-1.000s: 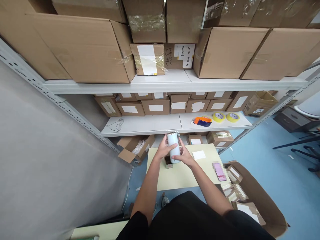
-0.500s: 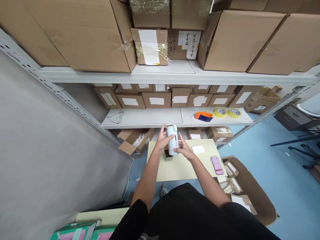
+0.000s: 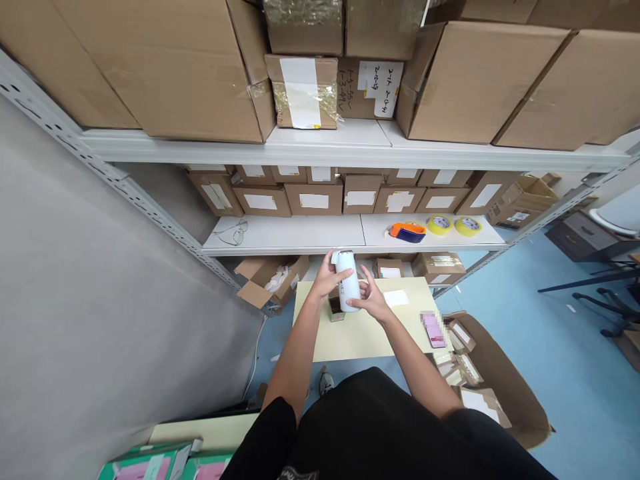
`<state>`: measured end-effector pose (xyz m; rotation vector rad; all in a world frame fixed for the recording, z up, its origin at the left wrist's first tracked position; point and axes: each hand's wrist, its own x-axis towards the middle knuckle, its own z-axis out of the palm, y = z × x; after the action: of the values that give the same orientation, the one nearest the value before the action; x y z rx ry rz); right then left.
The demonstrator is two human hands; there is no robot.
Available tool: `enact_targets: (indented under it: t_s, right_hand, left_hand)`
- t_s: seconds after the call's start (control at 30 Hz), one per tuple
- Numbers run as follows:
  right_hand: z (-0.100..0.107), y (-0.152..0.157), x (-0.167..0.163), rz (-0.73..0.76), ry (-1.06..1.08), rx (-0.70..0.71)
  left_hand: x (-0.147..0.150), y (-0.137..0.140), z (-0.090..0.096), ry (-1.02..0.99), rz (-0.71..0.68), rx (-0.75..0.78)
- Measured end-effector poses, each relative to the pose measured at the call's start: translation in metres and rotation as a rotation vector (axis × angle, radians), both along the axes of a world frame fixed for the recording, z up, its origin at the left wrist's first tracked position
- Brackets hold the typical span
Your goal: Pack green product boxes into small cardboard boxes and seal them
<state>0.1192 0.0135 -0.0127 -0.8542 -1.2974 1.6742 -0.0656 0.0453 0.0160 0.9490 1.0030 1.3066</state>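
A pale blue-white insulated bottle (image 3: 349,285) with dark lettering and a loop at its lid is held over the table, tilted slightly. My left hand (image 3: 326,277) grips its upper left side, thumb across the front. On the right, my right hand (image 3: 371,298) closes round the lower part, its thumb near the base and the index finger raised. Below and behind the bottle, a small open box (image 3: 337,311) with a dark inside stands on the pale yellow table (image 3: 367,340). A white card (image 3: 397,298) lies right of my hands.
A pink pad or phone (image 3: 433,330), partly pixelated, lies at the table's right. Beside it stands a large carton (image 3: 515,387) of taped parcels. The shelf (image 3: 300,233) ahead holds an orange-and-blue tape dispenser (image 3: 408,232), yellow tape rolls (image 3: 440,225) and glasses (image 3: 239,233). An open box (image 3: 260,290) sits lower left.
The bottle has turned about its long axis: its lid loop moved from right to left, and its lettering shifted to the left side. Both hands stay on it.
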Motion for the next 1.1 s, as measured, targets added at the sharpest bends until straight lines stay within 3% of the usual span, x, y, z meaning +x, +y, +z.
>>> enact_targets:
  t_s: [0.13, 0.3, 0.47, 0.6, 0.73, 0.83, 0.97, 1.03, 1.1]
  right_hand:
    - [-0.003, -0.002, 0.002, 0.048, 0.024, -0.061]
    - [-0.013, -0.003, 0.002, -0.052, -0.007, -0.056]
    - [-0.023, -0.003, 0.004, 0.017, 0.015, -0.075]
    - [-0.033, -0.003, 0.0, -0.032, -0.07, -0.031]
    - [-0.048, -0.005, -0.01, -0.181, -0.368, 0.099]
    - [-0.065, -0.005, -0.014, -0.208, -0.528, 0.175]
    - [-0.102, 0.001, -0.005, -0.006, -0.507, 0.266]
    - [-0.127, 0.006, 0.001, -0.002, -0.534, 0.226]
    - [-0.153, 0.012, 0.004, -0.094, -0.611, 0.121]
  left_hand:
    - [-0.001, -0.004, 0.002, -0.018, -0.042, -0.018]
    - [-0.001, -0.006, -0.003, 0.01, -0.06, -0.052]
    - [0.002, -0.01, -0.012, 0.051, -0.055, -0.047]
    - [0.003, -0.012, -0.008, 0.362, 0.13, 0.013]
    - [0.004, -0.012, -0.003, 0.722, 0.23, 0.069]
    - [0.001, -0.01, -0.012, 0.793, 0.229, 0.034]
    - [-0.014, -0.009, -0.041, 0.751, 0.188, -0.015]
    - [-0.022, -0.012, -0.059, 0.722, 0.159, -0.025]
    - [-0.027, -0.015, -0.075, 0.7, 0.158, -0.037]
